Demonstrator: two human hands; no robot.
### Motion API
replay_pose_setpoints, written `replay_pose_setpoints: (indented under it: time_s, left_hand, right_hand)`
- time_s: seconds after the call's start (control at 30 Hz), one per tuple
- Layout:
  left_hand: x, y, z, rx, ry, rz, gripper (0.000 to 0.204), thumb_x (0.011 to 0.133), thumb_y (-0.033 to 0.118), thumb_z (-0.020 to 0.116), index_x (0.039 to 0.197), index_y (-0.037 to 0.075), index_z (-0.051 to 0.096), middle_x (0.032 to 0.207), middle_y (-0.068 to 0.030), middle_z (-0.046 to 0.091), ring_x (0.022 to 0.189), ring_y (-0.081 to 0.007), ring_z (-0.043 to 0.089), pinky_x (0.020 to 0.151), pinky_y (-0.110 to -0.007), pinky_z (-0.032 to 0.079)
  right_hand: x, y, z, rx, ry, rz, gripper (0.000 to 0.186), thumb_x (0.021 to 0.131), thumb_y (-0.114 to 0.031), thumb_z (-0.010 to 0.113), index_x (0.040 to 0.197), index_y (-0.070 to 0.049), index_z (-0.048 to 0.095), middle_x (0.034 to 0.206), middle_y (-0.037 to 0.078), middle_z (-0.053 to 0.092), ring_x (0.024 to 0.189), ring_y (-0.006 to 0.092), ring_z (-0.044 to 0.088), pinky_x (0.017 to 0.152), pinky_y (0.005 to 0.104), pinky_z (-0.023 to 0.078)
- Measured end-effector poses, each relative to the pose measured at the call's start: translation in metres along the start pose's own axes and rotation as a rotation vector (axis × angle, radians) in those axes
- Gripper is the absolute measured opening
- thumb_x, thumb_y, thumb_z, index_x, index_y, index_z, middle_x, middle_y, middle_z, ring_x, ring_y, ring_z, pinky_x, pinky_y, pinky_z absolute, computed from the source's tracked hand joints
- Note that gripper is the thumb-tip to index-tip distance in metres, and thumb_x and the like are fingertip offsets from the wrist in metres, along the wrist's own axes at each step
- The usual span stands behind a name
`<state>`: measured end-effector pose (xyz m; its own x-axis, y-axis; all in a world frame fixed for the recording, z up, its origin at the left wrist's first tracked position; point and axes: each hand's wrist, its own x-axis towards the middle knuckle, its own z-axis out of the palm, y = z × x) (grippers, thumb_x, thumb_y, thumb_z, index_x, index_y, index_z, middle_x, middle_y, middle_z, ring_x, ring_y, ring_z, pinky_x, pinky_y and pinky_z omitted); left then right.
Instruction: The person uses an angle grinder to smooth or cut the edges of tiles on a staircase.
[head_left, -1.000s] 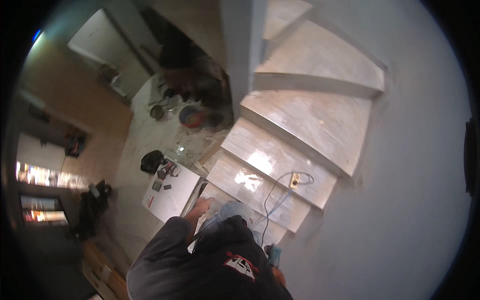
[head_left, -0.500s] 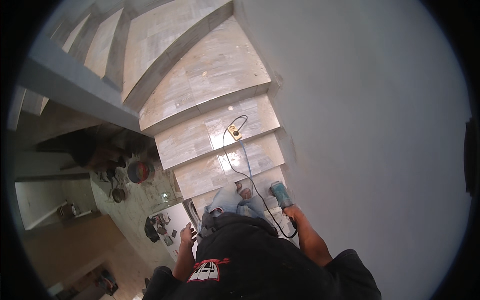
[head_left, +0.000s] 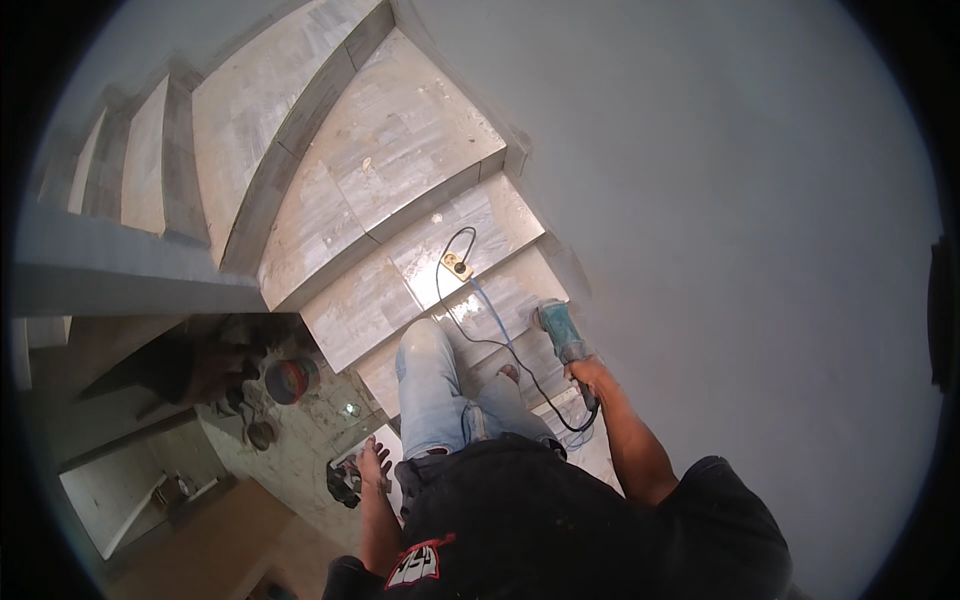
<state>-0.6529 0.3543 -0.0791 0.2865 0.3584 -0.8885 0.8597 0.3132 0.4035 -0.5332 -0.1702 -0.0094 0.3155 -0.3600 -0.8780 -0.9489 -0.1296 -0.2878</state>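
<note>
Steps [head_left: 420,130] were already tiled, socket [head_left: 455,266] was plugged — grinder [head_left: 560,325] was gripped by right hand [head_left: 585,373], left hand [head_left: 372,463] was spread.

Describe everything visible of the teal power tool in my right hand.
The elongated teal power tool looks plastic-cased, with a dark rear handle and a greyish, roundish front end, unclear in detail. Your right hand grips it toward the rear, front end angled away from your body, beside the grey wall. A black flexible cord loops from its rear. Whether its front end touches anything, I can't tell.
</note>
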Motion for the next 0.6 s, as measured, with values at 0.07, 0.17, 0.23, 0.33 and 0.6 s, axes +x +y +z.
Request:
replay_pose_setpoints:
  time_s: [0.07, 0.17, 0.23, 0.33, 0.6]
  left_hand:
    - [0.010, 0.031, -0.007, 0.044, -0.012, 0.036, 0.070, 0.089, 0.049, 0.061, 0.137, 0.002, 0.043, 0.136, -0.0167, 0.052, 0.119, -0.0329, 0.054, 0.095, -0.051, 0.042]
    - [0.040, 0.089, -0.029, 0.121, -0.049, 0.078, 0.067, 0.089, 0.050, 0.061, 0.133, 0.002, 0.045, 0.133, -0.0174, 0.053, 0.117, -0.0317, 0.055, 0.094, -0.050, 0.043]
    - [0.060, 0.134, -0.050, 0.148, -0.060, 0.080, 0.066, 0.089, 0.050, 0.061, 0.132, 0.003, 0.046, 0.133, -0.0172, 0.053, 0.116, -0.0317, 0.055, 0.095, -0.049, 0.042]
    - [0.053, 0.202, -0.064, 0.171, -0.104, 0.115, 0.063, 0.090, 0.050, 0.061, 0.133, 0.006, 0.047, 0.130, -0.0148, 0.054, 0.115, -0.0304, 0.054, 0.096, -0.050, 0.040]
    - [0.025, 0.300, -0.100, 0.301, -0.164, 0.058, 0.045, 0.088, 0.048, 0.063, 0.115, 0.012, 0.056, 0.111, -0.0052, 0.059, 0.099, -0.0211, 0.059, 0.082, -0.041, 0.043]
  right_hand:
    - [-0.004, -0.026, 0.012, 0.112, -0.010, -0.011, 0.018, 0.064, -0.003, 0.071, 0.076, 0.008, 0.063, 0.066, 0.012, 0.058, 0.046, 0.0219, 0.053, 0.039, 0.0352, 0.042]
    - [-0.024, -0.068, 0.034, 0.276, -0.001, 0.016, 0.016, 0.065, 0.000, 0.069, 0.078, 0.004, 0.061, 0.063, 0.010, 0.055, 0.044, 0.0205, 0.050, 0.038, 0.0337, 0.042]
    - [-0.045, -0.098, 0.048, 0.349, -0.018, 0.071, 0.015, 0.066, -0.001, 0.069, 0.079, 0.002, 0.061, 0.064, 0.009, 0.055, 0.046, 0.0188, 0.051, 0.039, 0.0326, 0.042]
    - [-0.073, -0.115, 0.065, 0.510, 0.009, 0.109, 0.017, 0.067, -0.002, 0.069, 0.081, 0.000, 0.059, 0.064, 0.008, 0.055, 0.044, 0.0177, 0.050, 0.039, 0.0308, 0.044]
    - [-0.155, -0.168, 0.106, 0.926, -0.123, 0.104, 0.020, 0.071, -0.006, 0.069, 0.086, -0.003, 0.055, 0.065, 0.005, 0.055, 0.046, 0.0140, 0.050, 0.041, 0.0267, 0.046]
